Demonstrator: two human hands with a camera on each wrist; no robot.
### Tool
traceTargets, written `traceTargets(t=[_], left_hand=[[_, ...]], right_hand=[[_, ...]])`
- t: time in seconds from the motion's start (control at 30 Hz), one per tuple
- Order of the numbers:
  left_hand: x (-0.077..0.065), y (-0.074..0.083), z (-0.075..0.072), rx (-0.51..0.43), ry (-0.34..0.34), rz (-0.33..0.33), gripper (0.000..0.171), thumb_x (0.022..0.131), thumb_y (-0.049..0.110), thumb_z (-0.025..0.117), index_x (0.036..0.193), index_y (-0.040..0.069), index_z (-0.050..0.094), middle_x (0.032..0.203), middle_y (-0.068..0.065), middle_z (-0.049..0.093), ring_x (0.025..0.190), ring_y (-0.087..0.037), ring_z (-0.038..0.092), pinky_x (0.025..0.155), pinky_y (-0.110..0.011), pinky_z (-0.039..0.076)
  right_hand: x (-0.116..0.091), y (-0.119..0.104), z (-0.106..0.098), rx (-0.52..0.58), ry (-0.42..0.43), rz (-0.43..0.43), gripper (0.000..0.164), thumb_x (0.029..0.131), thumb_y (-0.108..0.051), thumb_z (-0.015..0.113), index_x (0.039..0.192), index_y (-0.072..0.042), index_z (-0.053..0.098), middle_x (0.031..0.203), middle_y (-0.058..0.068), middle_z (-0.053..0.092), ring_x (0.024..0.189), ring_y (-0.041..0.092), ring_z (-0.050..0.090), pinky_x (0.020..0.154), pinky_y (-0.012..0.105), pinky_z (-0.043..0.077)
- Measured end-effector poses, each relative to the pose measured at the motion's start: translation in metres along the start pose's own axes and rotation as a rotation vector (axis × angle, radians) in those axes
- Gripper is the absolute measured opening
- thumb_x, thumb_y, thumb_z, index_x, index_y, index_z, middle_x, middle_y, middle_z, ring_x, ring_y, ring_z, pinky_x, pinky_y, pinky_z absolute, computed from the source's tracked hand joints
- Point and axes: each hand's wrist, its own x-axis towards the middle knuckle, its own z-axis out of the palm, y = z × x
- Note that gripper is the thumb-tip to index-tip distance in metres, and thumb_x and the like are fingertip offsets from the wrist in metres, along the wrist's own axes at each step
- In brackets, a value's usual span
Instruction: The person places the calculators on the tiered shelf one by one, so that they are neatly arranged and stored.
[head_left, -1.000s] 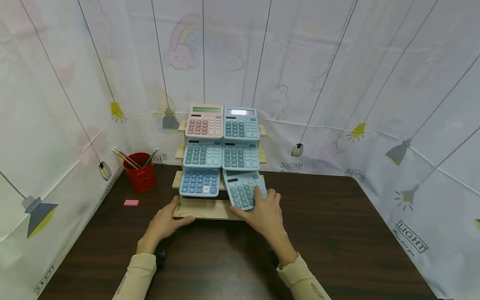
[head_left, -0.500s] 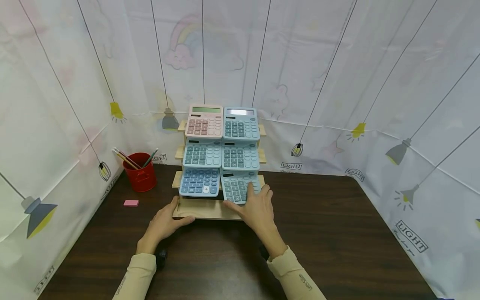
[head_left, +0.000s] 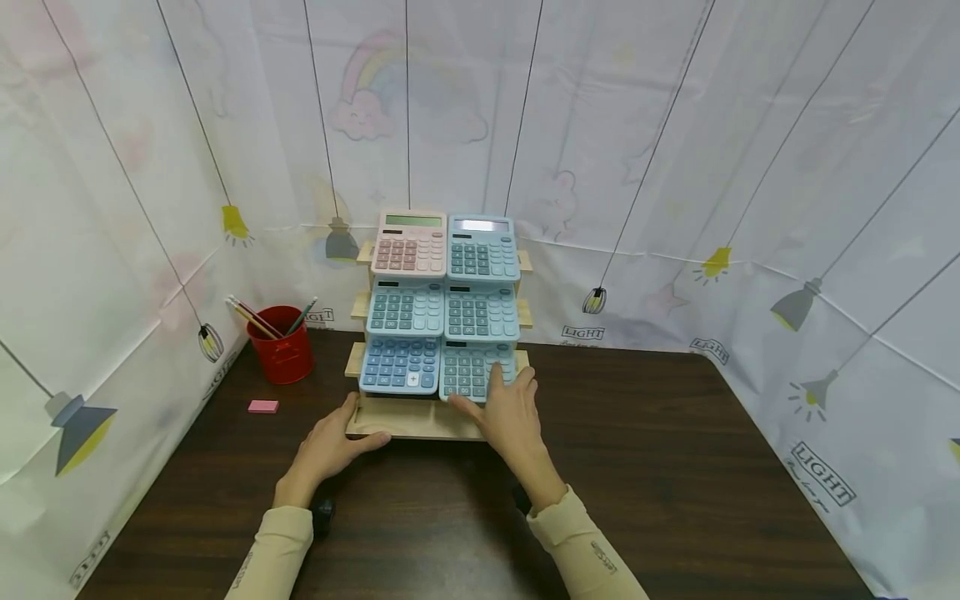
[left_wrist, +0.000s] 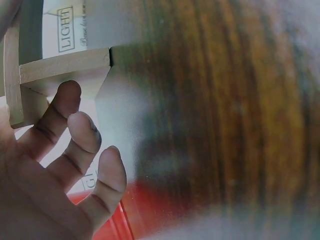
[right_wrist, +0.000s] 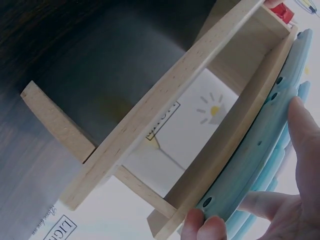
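Observation:
A stepped wooden display rack [head_left: 412, 417] stands on the table with calculators leaning on its tiers in two columns. My left hand [head_left: 326, 450] holds the rack's lower left corner, its thumb along the front edge; its other fingers [left_wrist: 110, 175] reach round the side in the left wrist view. My right hand [head_left: 513, 417] grips the light blue-green calculator [head_left: 467, 367] on the lower right tier, thumb at its bottom edge and index finger on its keys. Beside that calculator sits a darker blue calculator [head_left: 400, 365]. The right wrist view shows the gripped calculator [right_wrist: 260, 145] against the rack's ledge.
Higher up are a pink calculator [head_left: 409, 243] and several blue ones, including the top right calculator [head_left: 483, 248]. To the left stand a red bucket [head_left: 285, 354] of pencils and a pink eraser [head_left: 262, 407]. A printed curtain [head_left: 637, 150] hangs behind the dark wooden table [head_left: 675, 467].
My right hand has moved left and slightly up with the calculator, which has turned from tilted to straight and now lies beside the darker blue one. My left hand stays put.

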Motion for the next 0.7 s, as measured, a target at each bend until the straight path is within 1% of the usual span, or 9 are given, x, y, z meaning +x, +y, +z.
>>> traceTargets(t=[0.17, 0.3, 0.43, 0.6, 0.7], left_hand=[[0.0004, -0.0003, 0.0003, 0.002, 0.001, -0.003, 0.12, 0.078, 0.081, 0.061, 0.161, 0.007, 0.017, 0.162, -0.024, 0.033, 0.145, -0.047, 0.038, 0.111, -0.069, 0.036], [0.0001, -0.0001, 0.0006, 0.004, -0.001, -0.003, 0.121, 0.078, 0.082, 0.061, 0.161, 0.007, 0.017, 0.162, -0.024, 0.033, 0.145, -0.047, 0.038, 0.111, -0.069, 0.036], [-0.0002, 0.0008, 0.0006, -0.001, 0.0, -0.001, 0.121, 0.077, 0.082, 0.061, 0.161, 0.006, 0.017, 0.162, -0.024, 0.033, 0.145, -0.047, 0.038, 0.111, -0.069, 0.036], [0.0014, 0.0028, -0.0017, 0.008, -0.006, -0.005, 0.123, 0.077, 0.085, 0.058, 0.162, 0.008, 0.015, 0.161, -0.025, 0.034, 0.144, -0.048, 0.039, 0.111, -0.069, 0.035], [0.0012, 0.0049, -0.0032, 0.057, 0.002, -0.004, 0.122, 0.077, 0.087, 0.054, 0.162, 0.009, 0.015, 0.157, -0.026, 0.04, 0.138, -0.047, 0.046, 0.109, -0.069, 0.038]], right_hand=[[0.0039, -0.0007, 0.0026, -0.008, 0.009, -0.006, 0.098, 0.079, -0.071, 0.069, 0.142, 0.002, 0.051, 0.118, 0.037, 0.043, 0.103, 0.045, 0.05, 0.084, 0.053, 0.054], [0.0054, -0.0009, 0.0032, 0.0, 0.001, 0.004, 0.096, 0.08, -0.071, 0.069, 0.142, 0.001, 0.051, 0.12, 0.037, 0.042, 0.106, 0.046, 0.049, 0.086, 0.054, 0.053], [0.0065, -0.0001, 0.0043, 0.011, -0.002, 0.008, 0.095, 0.081, -0.07, 0.068, 0.142, 0.001, 0.051, 0.124, 0.037, 0.041, 0.108, 0.047, 0.049, 0.084, 0.054, 0.054], [0.0081, 0.0007, 0.0014, 0.019, -0.041, 0.038, 0.099, 0.082, -0.073, 0.064, 0.148, -0.002, 0.045, 0.136, 0.039, 0.036, 0.117, 0.05, 0.047, 0.082, 0.055, 0.056], [0.0075, 0.004, -0.0045, 0.02, -0.068, 0.058, 0.101, 0.084, -0.076, 0.059, 0.152, -0.004, 0.039, 0.143, 0.038, 0.031, 0.122, 0.051, 0.044, 0.084, 0.056, 0.055]])
